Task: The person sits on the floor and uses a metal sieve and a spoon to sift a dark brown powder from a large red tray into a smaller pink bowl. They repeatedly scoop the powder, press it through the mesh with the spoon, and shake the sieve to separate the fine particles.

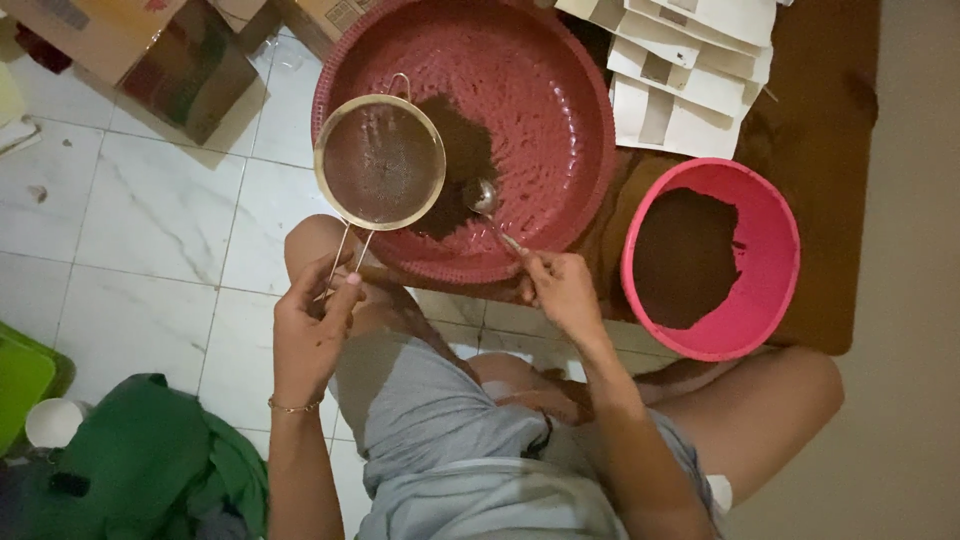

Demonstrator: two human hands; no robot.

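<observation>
A person seated on the tiled floor (150, 230) works dark brown powder over a wide red basin (530, 90); the left hand (310, 320) pinches the wire handle of a round metal sieve (380, 162) held above the basin's near rim; the right hand (560, 290) grips a metal spoon (484, 198), its bowl by the powder; a pink bowl (770, 250) of powder stands just beside.

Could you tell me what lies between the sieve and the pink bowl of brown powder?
In the head view, the spoon in the right hand lies between the sieve and the pink bowl, over the red basin.
</observation>
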